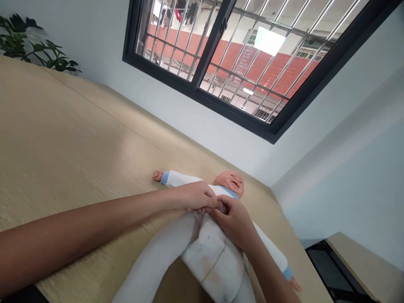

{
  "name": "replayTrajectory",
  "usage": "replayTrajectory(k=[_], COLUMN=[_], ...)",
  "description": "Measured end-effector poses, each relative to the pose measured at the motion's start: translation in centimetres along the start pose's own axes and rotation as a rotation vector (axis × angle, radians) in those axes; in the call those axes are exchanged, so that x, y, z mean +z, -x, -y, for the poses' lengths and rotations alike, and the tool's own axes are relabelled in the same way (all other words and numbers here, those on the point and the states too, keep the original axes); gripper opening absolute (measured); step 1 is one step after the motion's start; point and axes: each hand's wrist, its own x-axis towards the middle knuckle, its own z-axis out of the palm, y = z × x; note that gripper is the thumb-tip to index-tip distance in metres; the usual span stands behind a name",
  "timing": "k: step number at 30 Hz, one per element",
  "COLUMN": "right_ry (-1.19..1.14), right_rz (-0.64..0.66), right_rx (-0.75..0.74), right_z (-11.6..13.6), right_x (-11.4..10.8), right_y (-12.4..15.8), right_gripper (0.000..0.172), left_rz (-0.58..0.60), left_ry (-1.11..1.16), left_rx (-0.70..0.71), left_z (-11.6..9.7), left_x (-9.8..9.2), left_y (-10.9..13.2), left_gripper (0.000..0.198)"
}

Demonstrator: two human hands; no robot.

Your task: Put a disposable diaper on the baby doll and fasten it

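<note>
A baby doll (232, 183) lies on its back on the wooden table, head away from me and arms spread. It has a white top with blue cuffs and collar (183, 179), and white soft legs (160, 252). A stained white cloth diaper (217, 261) spreads between the legs toward me. My left hand (200, 195) rests at the doll's belly, its fingers curled and pressed together. Right beside it, my right hand (233, 219) pinches at the same spot, above the diaper's upper edge. The fingers hide what lies between them.
The pale wooden table (78, 139) reaches far to the left and meets the wall. Above it is a dark-framed window (192, 86) with metal bars. A green plant (34, 46) stands at the far left. A lower piece of furniture (356, 269) is at the right.
</note>
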Motion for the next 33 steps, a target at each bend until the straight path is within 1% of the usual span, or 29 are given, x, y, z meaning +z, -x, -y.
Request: replayTrajectory(k=[2, 4, 6, 8, 9, 10, 12, 13, 15, 17, 22, 24, 27, 29, 31, 33], right_ry=[-0.029, -0.085, -0.166, -0.261, -0.303, -0.331, -0.341, -0.33, -0.285, -0.249, -0.184, -0.092, 0.056, 0.147, 0.22, 0.194], right_rz=[-0.004, -0.004, -0.001, 0.011, 0.017, 0.024, 0.034, 0.038, 0.039, 0.035, 0.032, 0.031, 0.059, 0.08, 0.069, 0.051], right_rx=[0.039, 0.106, 0.168, 0.223, 0.243, 0.257, 0.268, 0.266, 0.263, 0.266, 0.281, 0.258, 0.226, 0.212, 0.203, 0.209], right_z=[-0.2, -0.3, -0.2, 0.1, 0.2, 0.3, 0.4, 0.4, 0.2, 0.0, -0.5, -0.7, -0.9, -0.9, -0.8, -0.9], right_x=[0.0, -0.1, -0.2, -0.4, -0.5, -0.6, -0.8, -0.9, -1.2, -1.5, -2.0, -2.1, -2.0, -1.8, -1.7, -2.1], right_y=[-0.1, -0.2, -0.3, -0.4, -0.4, -0.5, -0.6, -0.6, -0.6, -0.6, -0.5, -0.4, -0.2, 0.1, 0.2, 0.2], right_gripper=[0.03, 0.032, 0.03, 0.025, 0.024, 0.023, 0.024, 0.025, 0.027, 0.028, 0.027, 0.028, 0.03, 0.031, 0.034, 0.034], left_rz=[0.035, 0.034, -0.021, -0.1, -0.122, -0.117, -0.059, -0.027, -0.011, -0.056, -0.127, -0.143, -0.143, -0.129, -0.129, -0.129], left_ry=[0.0, -0.032, -0.1, -0.177, -0.197, -0.196, -0.164, -0.159, -0.218, -0.329, -0.504, -0.54, -0.555, -0.558, -0.552, -0.495], left_rx=[0.051, 0.111, 0.148, 0.177, 0.209, 0.248, 0.307, 0.31, 0.269, 0.202, 0.067, 0.039, 0.052, 0.076, 0.098, 0.125], left_z=[-0.1, -0.1, 0.0, -0.1, -0.2, -0.4, -0.6, -0.7, -0.6, -0.2, 0.2, -0.1, -0.6, -0.8, -0.7, -0.3], left_x=[-0.6, -1.3, -1.9, -2.0, -1.8, -1.5, -0.7, -0.3, 0.4, 0.8, 0.9, 1.1, 1.4, 1.6, 1.6, 1.3], left_y=[0.3, 0.6, 0.9, 1.0, 1.0, 1.0, 0.8, 0.7, 0.6, 0.7, 1.8, 2.2, 2.5, 2.5, 2.5, 2.5], left_gripper=[0.023, 0.026, 0.033, 0.045, 0.053, 0.062, 0.08, 0.086, 0.095, 0.1, 0.104, 0.099, 0.082, 0.075, 0.074, 0.077])
